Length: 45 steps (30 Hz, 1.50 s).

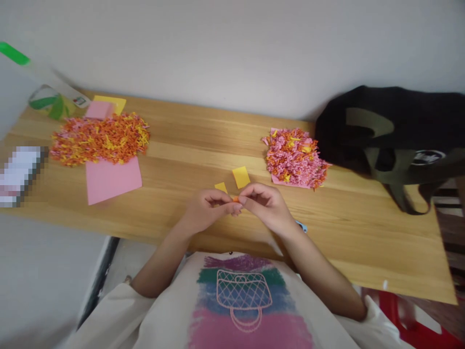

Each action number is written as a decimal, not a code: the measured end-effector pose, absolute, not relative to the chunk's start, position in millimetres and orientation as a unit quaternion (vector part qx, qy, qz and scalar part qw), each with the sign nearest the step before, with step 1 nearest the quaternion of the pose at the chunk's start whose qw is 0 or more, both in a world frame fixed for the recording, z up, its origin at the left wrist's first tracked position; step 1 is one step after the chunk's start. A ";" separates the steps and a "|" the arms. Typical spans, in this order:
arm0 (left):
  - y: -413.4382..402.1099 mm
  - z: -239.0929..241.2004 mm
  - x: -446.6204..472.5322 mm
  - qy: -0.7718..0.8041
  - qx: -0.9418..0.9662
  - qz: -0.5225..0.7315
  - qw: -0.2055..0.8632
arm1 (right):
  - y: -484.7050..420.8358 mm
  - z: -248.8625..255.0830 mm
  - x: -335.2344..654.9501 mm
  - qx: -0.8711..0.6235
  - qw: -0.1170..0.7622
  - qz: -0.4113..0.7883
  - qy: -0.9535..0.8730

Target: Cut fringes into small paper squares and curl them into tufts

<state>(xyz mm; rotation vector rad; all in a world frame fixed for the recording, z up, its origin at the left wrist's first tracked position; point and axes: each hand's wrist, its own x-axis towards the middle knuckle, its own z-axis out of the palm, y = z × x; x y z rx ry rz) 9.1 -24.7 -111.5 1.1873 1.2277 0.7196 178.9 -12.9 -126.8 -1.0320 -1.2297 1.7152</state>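
Note:
My left hand (pixel 207 209) and my right hand (pixel 265 203) meet fingertip to fingertip above the near edge of the wooden table (pixel 203 145). Both pinch one tiny orange paper piece (pixel 236 198) between them. Just beyond the fingers lie two small yellow paper squares, a larger one (pixel 241 177) and a smaller one (pixel 221 187). To the right sits a heap of pink and orange rolled paper bits (pixel 295 157) on a pink sheet. At the far left a bigger orange and pink heap (pixel 100 138) rests above a pink paper sheet (pixel 112 179).
A black bag (pixel 388 131) with olive straps lies at the table's right end. A clear plastic bottle (pixel 51 99) with green parts, pink and yellow note pads (pixel 105 107) and a blurred-out flat object (pixel 20 174) sit at the left. A red stool (pixel 417 329) shows lower right.

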 end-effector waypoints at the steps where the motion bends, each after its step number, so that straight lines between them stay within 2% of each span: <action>1: -24.6 -111.5 9.2 0.531 0.517 0.313 0.594 | -13.0 -126.8 178.9 -0.405 0.385 0.675 -0.482; 5: -24.4 -111.1 8.1 0.525 0.526 0.314 0.590 | -13.1 -125.9 178.4 -0.399 0.384 0.682 -0.478; 12: -26.1 -112.9 2.4 0.464 0.510 0.327 0.647 | -11.8 -124.3 179.6 -0.398 0.394 0.677 -0.478; 26: -25.6 -117.2 6.0 0.494 0.487 0.345 0.632 | -11.8 -126.2 179.6 -0.402 0.390 0.664 -0.495; 35: -24.6 -117.7 1.5 0.461 0.470 0.319 0.682 | -11.1 -128.5 180.5 -0.417 0.401 0.640 -0.506; 45: -24.4 -116.3 -2.0 0.505 0.490 0.273 0.656 | -10.6 -127.7 181.3 -0.429 0.407 0.615 -0.521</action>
